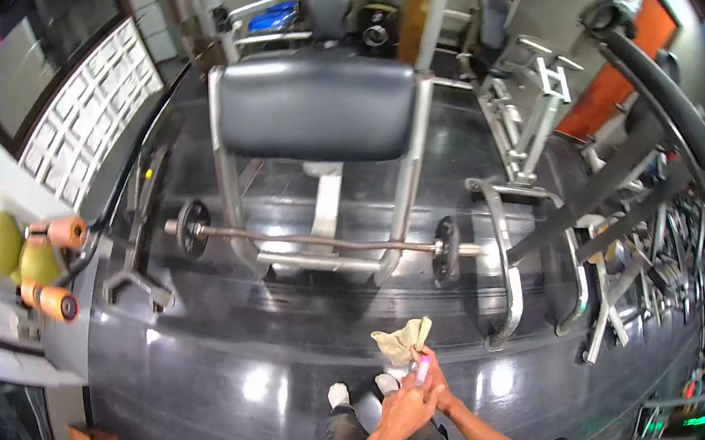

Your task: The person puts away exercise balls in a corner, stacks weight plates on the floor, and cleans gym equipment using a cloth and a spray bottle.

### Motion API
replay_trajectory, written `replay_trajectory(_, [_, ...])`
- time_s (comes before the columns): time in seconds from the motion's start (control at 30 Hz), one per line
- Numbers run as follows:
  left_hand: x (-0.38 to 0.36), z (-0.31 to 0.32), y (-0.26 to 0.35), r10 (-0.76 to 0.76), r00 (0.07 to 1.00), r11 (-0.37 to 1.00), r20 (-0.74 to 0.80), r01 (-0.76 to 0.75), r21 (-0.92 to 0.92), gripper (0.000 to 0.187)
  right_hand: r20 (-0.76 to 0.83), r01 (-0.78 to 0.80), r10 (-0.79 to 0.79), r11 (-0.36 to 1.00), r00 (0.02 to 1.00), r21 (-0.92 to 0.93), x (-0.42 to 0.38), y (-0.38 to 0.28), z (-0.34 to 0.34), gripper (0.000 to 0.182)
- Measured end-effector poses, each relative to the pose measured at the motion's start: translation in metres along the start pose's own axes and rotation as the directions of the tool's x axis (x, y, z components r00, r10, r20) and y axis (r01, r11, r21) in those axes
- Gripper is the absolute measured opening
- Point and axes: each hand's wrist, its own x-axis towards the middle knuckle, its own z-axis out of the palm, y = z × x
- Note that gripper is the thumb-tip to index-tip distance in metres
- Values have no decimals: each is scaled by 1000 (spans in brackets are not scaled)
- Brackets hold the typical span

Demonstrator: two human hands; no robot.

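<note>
A cream cloth (404, 341) hangs bunched in front of my body, above the floor. My right hand (437, 384) is closed on its lower gathered end. Just below the cloth, my left hand (407, 411) is closed and pressed against my right hand. A small whitish object with a pink-purple glint (423, 372) shows between the two hands. My left fingers seem wrapped at its lower end, but its kind is too small and blurred to tell.
Ahead stands a bench with a black pad (318, 106). A curved barbell (311, 240) with small plates lies across its base. A metal-framed machine (505, 263) stands to the right. Orange foam rollers (53, 299) and green balls (3, 242) are at left. My feet are on the dark floor (236, 346).
</note>
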Motion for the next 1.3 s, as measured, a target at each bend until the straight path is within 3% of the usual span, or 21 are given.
replay_trajectory(0.07, [-10, -9, 20, 62, 996, 998, 61, -63, 8, 41, -89, 11, -14, 999, 996, -42, -18, -9, -10, 75])
replay_trajectory(0.13, [-25, -15, 25, 224, 967, 973, 120, -215, -82, 43, -147, -81, 121, 964, 982, 254, -36, -53, -20, 77])
replay_trajectory(0.2, [-32, -22, 28, 260, 953, 963, 159, -245, -109, 34, -237, 27, 2, 992, 972, 120, -49, -67, -30, 74])
replay_trajectory(0.27, [-30, -28, 26, 429, 903, 792, 2, -375, -481, 24, -289, -137, 111, 988, 951, -73, -67, -92, -41, 69])
replay_trajectory(0.33, [-24, -31, 24, 516, 818, 788, -256, -570, -232, 30, -398, -149, 141, 989, 907, 10, -81, -129, -55, 65])
replay_trajectory(0.4, [-28, -41, 32, 506, 841, 859, -193, -510, 31, 53, -450, -115, 175, 981, 876, 157, -101, -141, -62, 62])
replay_trajectory(0.43, [-27, -42, 35, 538, 828, 841, -156, -540, 36, 53, -499, -79, 147, 985, 854, 155, -106, -144, -66, 57])
replay_trajectory(0.5, [-26, -42, 43, 683, 730, 708, 8, -665, 237, 75, -528, -62, 126, 989, 840, 137, -121, -173, -84, 54])
replay_trajectory(0.53, [-26, -40, 48, 701, 712, 684, 47, -690, 236, 75, -505, -42, 94, 993, 858, 114, -128, -189, -93, 52])
replay_trajectory(0.6, [-22, -34, 61, 707, 646, 678, 287, -735, -15, 82, -553, 5, 85, 987, 829, 158, -141, -196, -96, 48])
replay_trajectory(0.63, [-25, -29, 68, 718, 643, 686, 265, -718, -117, 72, -532, -62, 142, 984, 835, 165, -152, -196, -95, 47])
replay_trajectory(0.7, [-17, -21, 76, 701, 620, 684, 353, -725, -83, 64, -528, -131, 203, 977, 825, 171, -167, -201, -101, 46])
replay_trajectory(0.73, [-13, -15, 81, 671, 613, 689, 416, -724, -45, 56, -541, -50, 198, 960, 817, 275, -173, -212, -106, 44])
replay_trajectory(0.77, [-13, -6, 87, 761, 548, 624, 346, -765, -161, 37, -554, 36, 191, 927, 810, 372, -178, -217, -111, 42])
replay_trajectory(0.8, [-14, 0, 95, 763, 536, 618, 361, -769, -163, 37, -568, 37, 197, 927, 799, 374, -186, -214, -115, 42])
replay_trajectory(0.87, [-17, 13, 113, 698, 534, 676, 477, -711, -195, 28, -570, -62, 171, 977, 804, 205, -203, -207, -126, 36])
replay_trajectory(1.0, [-22, 51, 136, 683, 583, 721, 439, -635, -279, 22, -694, 6, 215, 954, 688, 301, -226, -213, -152, 42])
replay_trajectory(1.07, [-15, 74, 142, 704, 664, 710, 253, -641, -293, 19, -746, 104, 127, 961, 653, 255, -237, -194, -167, 31])
replay_trajectory(1.13, [-4, 100, 139, 608, 762, 753, 223, -464, -466, 25, -758, 174, 161, 924, 632, 341, -252, -166, -178, 26])
replay_trajectory(1.2, [-4, 117, 161, 631, 765, 662, 128, -445, -603, 28, -775, 334, 145, 843, 615, 423, -267, -142, -194, 19])
replay_trajectory(1.3, [-2, 142, 182, 600, 797, 648, 72, -432, -627, 25, -785, 214, 289, 859, 547, 466, -285, -121, -219, 22])
